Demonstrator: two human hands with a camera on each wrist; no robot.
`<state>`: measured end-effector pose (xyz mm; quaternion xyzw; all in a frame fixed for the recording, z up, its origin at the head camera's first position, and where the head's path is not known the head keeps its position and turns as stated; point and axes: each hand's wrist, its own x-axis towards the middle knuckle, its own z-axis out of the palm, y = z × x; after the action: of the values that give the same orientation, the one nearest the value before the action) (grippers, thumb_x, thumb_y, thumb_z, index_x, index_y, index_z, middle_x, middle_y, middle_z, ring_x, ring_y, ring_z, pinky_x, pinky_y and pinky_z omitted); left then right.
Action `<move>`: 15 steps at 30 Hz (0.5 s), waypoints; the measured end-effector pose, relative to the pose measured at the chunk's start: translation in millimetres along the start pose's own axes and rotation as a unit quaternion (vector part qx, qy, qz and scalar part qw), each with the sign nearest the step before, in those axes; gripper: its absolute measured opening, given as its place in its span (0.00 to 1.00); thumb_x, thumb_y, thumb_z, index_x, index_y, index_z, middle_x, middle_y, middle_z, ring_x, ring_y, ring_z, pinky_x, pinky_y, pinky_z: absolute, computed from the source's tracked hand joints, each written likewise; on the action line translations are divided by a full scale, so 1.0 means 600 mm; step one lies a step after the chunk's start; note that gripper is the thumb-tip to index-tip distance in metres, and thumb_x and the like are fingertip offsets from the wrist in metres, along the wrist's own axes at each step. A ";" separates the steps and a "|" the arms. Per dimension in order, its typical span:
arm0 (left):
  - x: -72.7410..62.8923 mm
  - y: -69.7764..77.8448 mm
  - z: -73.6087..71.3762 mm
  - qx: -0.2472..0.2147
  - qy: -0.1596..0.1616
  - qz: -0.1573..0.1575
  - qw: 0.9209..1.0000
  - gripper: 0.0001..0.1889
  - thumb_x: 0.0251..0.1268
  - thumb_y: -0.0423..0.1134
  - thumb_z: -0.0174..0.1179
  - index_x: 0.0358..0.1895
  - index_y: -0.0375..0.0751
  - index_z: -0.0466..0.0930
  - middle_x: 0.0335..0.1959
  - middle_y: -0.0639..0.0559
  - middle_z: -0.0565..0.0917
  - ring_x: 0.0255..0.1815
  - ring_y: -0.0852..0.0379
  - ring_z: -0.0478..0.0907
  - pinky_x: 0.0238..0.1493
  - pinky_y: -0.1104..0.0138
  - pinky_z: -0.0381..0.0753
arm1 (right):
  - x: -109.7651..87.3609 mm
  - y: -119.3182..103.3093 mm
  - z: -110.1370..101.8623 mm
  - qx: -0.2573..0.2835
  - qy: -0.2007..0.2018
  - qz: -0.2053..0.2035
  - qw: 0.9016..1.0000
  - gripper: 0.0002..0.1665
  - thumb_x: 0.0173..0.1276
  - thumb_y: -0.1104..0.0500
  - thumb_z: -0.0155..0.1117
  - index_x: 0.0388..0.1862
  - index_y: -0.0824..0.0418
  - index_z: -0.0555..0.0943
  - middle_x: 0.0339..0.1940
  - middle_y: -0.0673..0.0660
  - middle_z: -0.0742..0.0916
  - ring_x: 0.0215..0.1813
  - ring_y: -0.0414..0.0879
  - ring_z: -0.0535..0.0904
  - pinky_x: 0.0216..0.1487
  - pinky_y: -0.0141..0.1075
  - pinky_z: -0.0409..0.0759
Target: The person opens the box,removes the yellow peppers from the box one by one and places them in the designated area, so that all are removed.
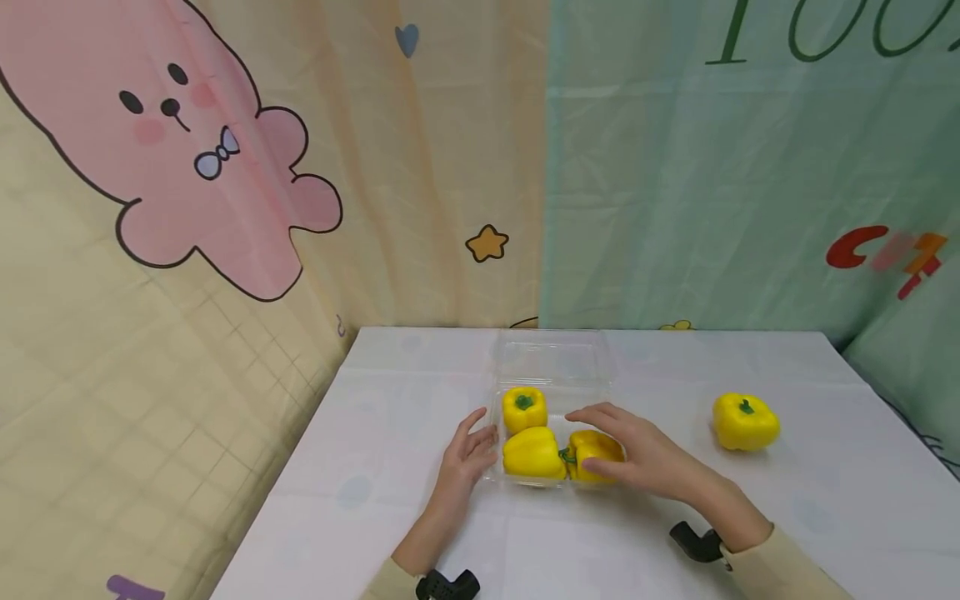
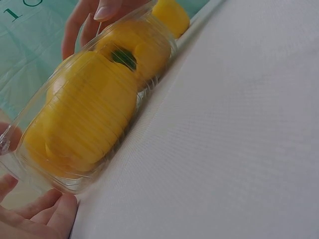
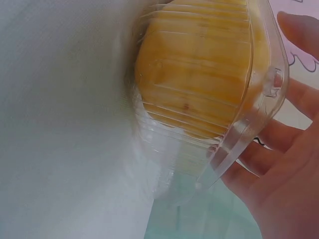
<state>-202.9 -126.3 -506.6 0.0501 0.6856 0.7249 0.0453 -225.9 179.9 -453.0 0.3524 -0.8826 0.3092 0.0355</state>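
Note:
A clear plastic clamshell box (image 1: 557, 400) lies with its lid folded back, holding three yellow bell peppers. One bell pepper (image 1: 524, 409) sits at the back left, another (image 1: 534, 454) lies on its side at the front left, and the third (image 1: 597, 455) is at the front right. My left hand (image 1: 467, 457) is at the box's left side, its fingertips by the wall in the left wrist view. Above the right-hand pepper, my right hand (image 1: 637, 446) has its fingers and thumb spread, reaching over the box's right side; in the right wrist view its fingers (image 3: 279, 135) extend beside the wall.
Another yellow bell pepper (image 1: 746, 422) rests on the white tabletop (image 1: 360, 533) to the right. Behind the table hang printed curtains (image 1: 675, 183), beige and green. The box's transparent lid (image 1: 553, 356) lies toward the table's far edge.

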 end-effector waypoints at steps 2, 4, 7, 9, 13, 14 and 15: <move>0.000 0.000 0.001 -0.003 0.000 0.002 1.000 0.34 0.72 0.32 0.51 0.79 0.49 0.55 0.71 0.38 0.70 0.74 0.41 0.63 0.71 0.43 0.60 | 0.000 0.001 0.001 -0.008 -0.007 0.000 1.000 0.35 0.66 0.42 0.71 0.70 0.34 0.71 0.63 0.43 0.79 0.60 0.41 0.76 0.58 0.50 0.78; 0.000 0.000 0.001 -0.005 -0.001 0.003 1.000 0.34 0.72 0.32 0.51 0.79 0.49 0.55 0.71 0.38 0.70 0.74 0.40 0.63 0.71 0.43 0.59 | -0.001 0.002 0.002 -0.017 -0.014 0.002 1.000 0.35 0.66 0.42 0.70 0.71 0.36 0.71 0.61 0.44 0.80 0.57 0.39 0.77 0.57 0.49 0.79; 0.000 -0.001 0.001 -0.004 -0.001 0.004 1.000 0.34 0.72 0.32 0.51 0.79 0.49 0.55 0.71 0.38 0.70 0.74 0.40 0.63 0.71 0.42 0.60 | -0.002 0.003 0.003 -0.020 -0.025 0.008 0.999 0.36 0.66 0.41 0.70 0.71 0.38 0.70 0.60 0.42 0.80 0.55 0.38 0.77 0.56 0.48 0.79; 0.001 -0.001 0.001 -0.004 -0.002 0.004 1.000 0.34 0.73 0.32 0.51 0.80 0.49 0.55 0.71 0.38 0.70 0.74 0.40 0.63 0.71 0.42 0.59 | -0.002 0.003 0.004 -0.021 -0.030 0.013 0.999 0.37 0.65 0.40 0.70 0.71 0.38 0.70 0.60 0.41 0.80 0.55 0.38 0.77 0.56 0.48 0.79; 0.002 -0.002 0.000 -0.007 -0.003 0.006 1.000 0.34 0.73 0.32 0.51 0.80 0.48 0.55 0.71 0.38 0.70 0.74 0.40 0.63 0.71 0.42 0.59 | -0.002 0.003 0.005 -0.023 -0.033 0.017 0.999 0.38 0.63 0.38 0.71 0.71 0.38 0.70 0.59 0.40 0.80 0.55 0.38 0.77 0.57 0.47 0.79; 0.002 -0.003 -0.001 -0.007 -0.004 0.007 1.000 0.34 0.73 0.32 0.51 0.80 0.48 0.55 0.71 0.38 0.70 0.74 0.40 0.63 0.71 0.42 0.59 | -0.002 0.003 0.005 -0.023 -0.032 0.017 0.999 0.38 0.63 0.38 0.71 0.71 0.38 0.70 0.59 0.40 0.80 0.55 0.38 0.77 0.57 0.47 0.79; 0.002 -0.004 -0.001 -0.008 -0.004 0.007 1.000 0.34 0.72 0.32 0.52 0.79 0.49 0.55 0.71 0.38 0.70 0.74 0.40 0.63 0.71 0.42 0.59 | -0.002 0.004 0.005 -0.025 -0.033 0.017 0.999 0.39 0.63 0.38 0.71 0.71 0.38 0.70 0.59 0.40 0.80 0.55 0.38 0.77 0.57 0.47 0.79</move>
<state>-204.1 -126.8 -509.0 0.0570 0.6792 0.7304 0.0433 -225.8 180.1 -457.2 0.3462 -0.8965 0.2763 0.0101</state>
